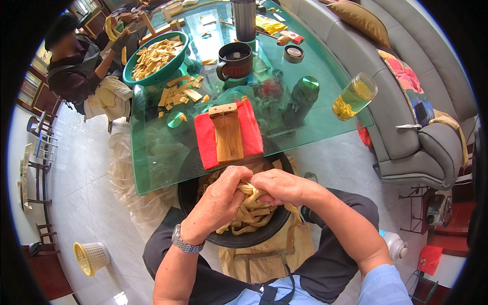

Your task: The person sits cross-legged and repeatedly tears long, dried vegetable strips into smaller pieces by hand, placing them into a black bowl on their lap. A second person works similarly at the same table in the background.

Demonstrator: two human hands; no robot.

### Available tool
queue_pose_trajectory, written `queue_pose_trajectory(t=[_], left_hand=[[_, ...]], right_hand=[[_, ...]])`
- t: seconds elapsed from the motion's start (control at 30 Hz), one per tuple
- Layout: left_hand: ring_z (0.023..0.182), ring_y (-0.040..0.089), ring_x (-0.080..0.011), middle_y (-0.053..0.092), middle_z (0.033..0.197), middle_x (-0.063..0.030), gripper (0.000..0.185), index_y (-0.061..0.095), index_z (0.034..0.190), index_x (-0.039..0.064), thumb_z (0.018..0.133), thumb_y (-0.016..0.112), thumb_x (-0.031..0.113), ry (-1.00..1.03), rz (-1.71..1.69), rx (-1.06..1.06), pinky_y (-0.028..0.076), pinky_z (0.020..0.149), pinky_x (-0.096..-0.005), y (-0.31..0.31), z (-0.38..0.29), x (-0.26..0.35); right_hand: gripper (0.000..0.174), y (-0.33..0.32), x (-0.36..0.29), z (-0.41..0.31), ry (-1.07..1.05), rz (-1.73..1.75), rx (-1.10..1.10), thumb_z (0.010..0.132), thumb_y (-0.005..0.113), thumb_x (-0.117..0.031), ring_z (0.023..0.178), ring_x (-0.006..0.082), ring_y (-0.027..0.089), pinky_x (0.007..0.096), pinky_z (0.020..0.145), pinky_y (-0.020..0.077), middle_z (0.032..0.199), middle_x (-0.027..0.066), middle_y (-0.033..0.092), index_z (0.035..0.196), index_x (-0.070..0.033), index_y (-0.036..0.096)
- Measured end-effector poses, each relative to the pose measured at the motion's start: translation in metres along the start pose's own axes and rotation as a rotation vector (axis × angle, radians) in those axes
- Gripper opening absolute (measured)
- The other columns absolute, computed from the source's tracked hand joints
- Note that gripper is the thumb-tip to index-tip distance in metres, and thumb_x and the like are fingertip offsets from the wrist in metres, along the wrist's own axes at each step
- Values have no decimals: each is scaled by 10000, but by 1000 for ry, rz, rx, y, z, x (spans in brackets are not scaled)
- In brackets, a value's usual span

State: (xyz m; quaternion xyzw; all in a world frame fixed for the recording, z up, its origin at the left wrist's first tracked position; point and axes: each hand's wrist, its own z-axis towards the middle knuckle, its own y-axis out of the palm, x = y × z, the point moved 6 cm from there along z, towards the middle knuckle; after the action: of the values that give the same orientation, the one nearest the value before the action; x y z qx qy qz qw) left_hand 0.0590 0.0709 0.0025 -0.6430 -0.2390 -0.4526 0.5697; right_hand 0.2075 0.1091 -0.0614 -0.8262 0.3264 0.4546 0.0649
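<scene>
My left hand [221, 202], with a metal watch on its wrist, and my right hand [286, 187] meet over a round black basin [244, 242]. Between them they grip a twisted pale yellow strip [249, 190], its exact material uncertain. One end of it seems to hang past my right hand. More such strips [255, 219] lie loose in the basin below. Just beyond my fingers, a wooden block with a raised end piece [228, 133] rests on a folded red cloth [204, 143] at the edge of the glass table [160, 173]. My fingertips are partly hidden.
Short cut pieces [181, 93] lie beside a teal basin [127, 76] full of them. A dark mug [235, 63], steel tumbler [244, 23] and glass jar [354, 97] stand on the table. A co-worker [76, 65] sits left, a grey sofa [366, 80] right, a yellow basket [91, 257] on the floor.
</scene>
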Motion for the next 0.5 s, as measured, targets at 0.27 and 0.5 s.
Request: queue_pose_trajectory(t=[0.27,0.5], left_hand=[[931,691,-177,700,1077,-75,223,628,1208,0,986,633,25,-185,-258,100,551,868,-297,-6,-3,-17],[911,660,-94,683,1060,-33,214,602,1236,1,1057,602,117,-384,-812,176,557,832,-257,-5,-6,-19]], right_hand=[[342,-1,-48,-18,-411,-380,252,967,777,-314,834,95,611,277,768,513,869,13,666,1107,-28,653],[210,1,-49,-20,-426,156,108,1016,719,-257,797,24,555,212,687,450,868,-56,646,1086,-59,714]])
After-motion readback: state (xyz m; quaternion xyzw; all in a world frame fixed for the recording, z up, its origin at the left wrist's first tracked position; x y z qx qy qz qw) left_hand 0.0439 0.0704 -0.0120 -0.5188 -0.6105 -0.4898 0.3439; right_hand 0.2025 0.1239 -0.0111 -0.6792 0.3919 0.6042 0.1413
